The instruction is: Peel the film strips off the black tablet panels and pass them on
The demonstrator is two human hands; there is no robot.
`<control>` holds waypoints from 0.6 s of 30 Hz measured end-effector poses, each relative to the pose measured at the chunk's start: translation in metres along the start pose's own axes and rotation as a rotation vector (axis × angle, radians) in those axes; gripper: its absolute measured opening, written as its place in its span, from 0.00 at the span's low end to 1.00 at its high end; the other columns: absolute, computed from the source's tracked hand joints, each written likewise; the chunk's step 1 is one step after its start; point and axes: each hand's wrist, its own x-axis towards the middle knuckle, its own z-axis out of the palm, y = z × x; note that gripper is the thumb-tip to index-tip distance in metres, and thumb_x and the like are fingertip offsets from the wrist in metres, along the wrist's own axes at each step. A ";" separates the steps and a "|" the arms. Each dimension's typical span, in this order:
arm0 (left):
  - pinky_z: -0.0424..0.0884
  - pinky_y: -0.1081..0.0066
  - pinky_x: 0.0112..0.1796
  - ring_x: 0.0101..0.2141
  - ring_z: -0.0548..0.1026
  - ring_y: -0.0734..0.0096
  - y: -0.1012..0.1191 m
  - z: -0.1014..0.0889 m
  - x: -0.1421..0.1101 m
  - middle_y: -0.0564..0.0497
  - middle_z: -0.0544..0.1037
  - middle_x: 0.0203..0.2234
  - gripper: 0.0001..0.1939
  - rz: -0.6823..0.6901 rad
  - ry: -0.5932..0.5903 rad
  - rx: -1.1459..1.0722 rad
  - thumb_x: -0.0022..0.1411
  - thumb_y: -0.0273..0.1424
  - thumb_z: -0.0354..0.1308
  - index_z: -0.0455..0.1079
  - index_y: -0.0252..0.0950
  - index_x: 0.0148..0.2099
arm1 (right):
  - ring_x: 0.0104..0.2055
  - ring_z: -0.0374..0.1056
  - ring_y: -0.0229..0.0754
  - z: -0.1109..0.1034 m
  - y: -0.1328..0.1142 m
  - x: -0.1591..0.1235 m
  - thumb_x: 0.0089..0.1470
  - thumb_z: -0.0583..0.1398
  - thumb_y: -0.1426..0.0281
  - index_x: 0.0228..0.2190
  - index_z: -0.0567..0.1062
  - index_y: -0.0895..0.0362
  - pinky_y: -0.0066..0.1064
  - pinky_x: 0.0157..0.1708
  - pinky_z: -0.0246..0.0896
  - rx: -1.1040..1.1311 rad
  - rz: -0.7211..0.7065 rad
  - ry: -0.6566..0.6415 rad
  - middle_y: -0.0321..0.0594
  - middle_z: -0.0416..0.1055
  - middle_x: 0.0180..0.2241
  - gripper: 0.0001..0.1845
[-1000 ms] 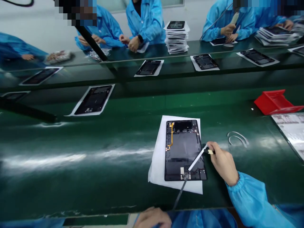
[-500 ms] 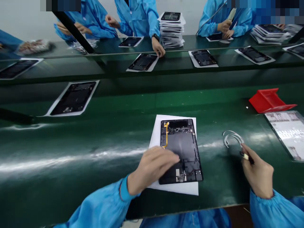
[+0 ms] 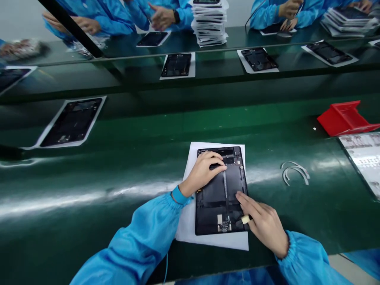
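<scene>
In front of me an opened black tablet housing (image 3: pixel 212 209) rests on white paper (image 3: pixel 185 221). A thin grey strip (image 3: pixel 225 186) runs lengthwise down its middle. My left hand (image 3: pixel 204 170) is over the upper part of the housing, its bent fingertips closed at the strip's top end. My right hand (image 3: pixel 264 223) lies at the lower right edge, its index fingertip on the housing. Under its curled fingers it grips a small dark tool with a pale yellow part (image 3: pixel 245 219); the tool's kind is unclear.
Curved pale strips (image 3: pixel 295 173) lie to the right. Beyond them are a red bin (image 3: pixel 344 118) and a clear-covered sheet (image 3: pixel 363 158). Another tablet housing (image 3: pixel 73 122) lies on the left. Several more line a raised shelf, with co-workers behind. A dark post (image 3: pixel 71 27) rises at upper left.
My right hand has come left from the pale strips to the housing. My left hand has moved up the housing. A strip now shows along its middle. A co-worker's hand has left the shelf tablet.
</scene>
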 end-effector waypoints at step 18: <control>0.63 0.62 0.45 0.41 0.71 0.65 0.002 0.006 0.004 0.52 0.76 0.38 0.05 -0.010 0.016 0.098 0.59 0.35 0.63 0.77 0.40 0.34 | 0.45 0.71 0.42 0.000 0.000 -0.001 0.50 0.45 0.87 0.57 0.64 0.62 0.33 0.36 0.67 -0.012 0.008 -0.016 0.42 0.63 0.58 0.33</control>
